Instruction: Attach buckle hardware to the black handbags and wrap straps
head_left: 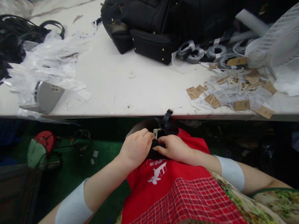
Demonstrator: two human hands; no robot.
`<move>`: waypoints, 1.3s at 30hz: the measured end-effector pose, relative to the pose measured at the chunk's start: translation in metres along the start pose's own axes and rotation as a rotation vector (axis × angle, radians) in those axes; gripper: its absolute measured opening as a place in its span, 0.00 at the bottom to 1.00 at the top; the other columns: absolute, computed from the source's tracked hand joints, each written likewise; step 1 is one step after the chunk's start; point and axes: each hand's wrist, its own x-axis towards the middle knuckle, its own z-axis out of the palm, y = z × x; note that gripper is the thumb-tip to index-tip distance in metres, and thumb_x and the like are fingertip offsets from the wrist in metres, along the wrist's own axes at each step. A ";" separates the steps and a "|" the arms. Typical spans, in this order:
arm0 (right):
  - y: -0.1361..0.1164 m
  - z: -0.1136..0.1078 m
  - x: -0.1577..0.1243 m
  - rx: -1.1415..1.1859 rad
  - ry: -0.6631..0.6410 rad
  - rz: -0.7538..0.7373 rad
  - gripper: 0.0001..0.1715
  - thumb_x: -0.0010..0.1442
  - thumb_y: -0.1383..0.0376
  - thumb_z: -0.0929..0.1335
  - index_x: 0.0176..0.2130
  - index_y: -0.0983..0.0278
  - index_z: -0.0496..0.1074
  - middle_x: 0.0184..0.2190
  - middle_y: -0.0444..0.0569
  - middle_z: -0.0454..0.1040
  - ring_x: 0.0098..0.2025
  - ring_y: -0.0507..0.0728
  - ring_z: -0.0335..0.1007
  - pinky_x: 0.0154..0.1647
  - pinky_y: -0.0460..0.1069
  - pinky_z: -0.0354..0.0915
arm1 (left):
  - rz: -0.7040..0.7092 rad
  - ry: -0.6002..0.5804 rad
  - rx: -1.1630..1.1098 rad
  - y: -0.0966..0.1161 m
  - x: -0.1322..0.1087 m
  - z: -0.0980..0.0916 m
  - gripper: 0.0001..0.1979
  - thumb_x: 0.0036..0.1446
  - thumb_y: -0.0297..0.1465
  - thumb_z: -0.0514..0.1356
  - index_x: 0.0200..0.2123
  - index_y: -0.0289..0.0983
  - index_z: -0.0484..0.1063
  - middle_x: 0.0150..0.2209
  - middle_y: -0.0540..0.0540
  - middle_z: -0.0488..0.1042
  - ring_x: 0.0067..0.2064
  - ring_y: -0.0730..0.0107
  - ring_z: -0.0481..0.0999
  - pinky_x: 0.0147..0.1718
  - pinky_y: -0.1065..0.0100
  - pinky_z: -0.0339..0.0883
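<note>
A black bag (172, 127) rests in my lap, against the table's front edge, mostly hidden by my hands. On it a gold-coloured metal clasp (155, 133) shows between my hands. My left hand (136, 147) has its fingers closed at the clasp's left side. From the right, my right hand (174, 148) pinches the black material just below the clasp, thumb underneath. A short black strap with a metal end (167, 119) rises from the bag toward the table edge. Beneath both hands lies a red apron (184, 169) with a white print.
Black handbags (149, 45) are piled at the back of the white table (112, 81). Tags (241, 105), coiled straps (216, 51) and a white fan (280, 40) occupy the right. White scraps (51, 59) and a tape dispenser (48, 97) lie left. A red stool (45, 141) stands below.
</note>
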 end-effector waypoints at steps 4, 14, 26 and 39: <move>-0.001 0.000 0.001 0.016 -0.013 -0.004 0.11 0.60 0.59 0.69 0.35 0.63 0.77 0.32 0.48 0.80 0.30 0.54 0.73 0.29 0.46 0.58 | 0.081 -0.052 0.029 0.003 -0.003 0.004 0.09 0.65 0.28 0.55 0.44 0.36 0.74 0.38 0.45 0.75 0.40 0.60 0.76 0.37 0.61 0.72; -0.005 0.001 0.004 -0.086 -0.059 0.002 0.13 0.60 0.61 0.65 0.33 0.64 0.76 0.33 0.51 0.81 0.32 0.57 0.76 0.28 0.47 0.58 | 0.237 -0.233 0.248 0.029 0.003 0.007 0.11 0.62 0.19 0.51 0.39 0.27 0.73 0.33 0.38 0.72 0.37 0.57 0.76 0.30 0.63 0.71; -0.003 -0.003 0.001 -0.016 -0.056 -0.007 0.12 0.61 0.60 0.66 0.34 0.64 0.76 0.33 0.50 0.81 0.31 0.55 0.75 0.27 0.46 0.56 | 0.178 -0.192 0.297 0.027 0.006 0.005 0.11 0.60 0.20 0.52 0.42 0.29 0.72 0.36 0.39 0.71 0.37 0.58 0.75 0.26 0.65 0.70; 0.007 -0.004 -0.008 0.128 0.027 -0.045 0.12 0.62 0.57 0.68 0.34 0.62 0.77 0.28 0.45 0.78 0.27 0.51 0.70 0.27 0.45 0.55 | -0.165 -0.002 -0.588 -0.016 0.004 0.020 0.10 0.60 0.34 0.58 0.36 0.36 0.76 0.37 0.45 0.78 0.40 0.64 0.76 0.41 0.66 0.67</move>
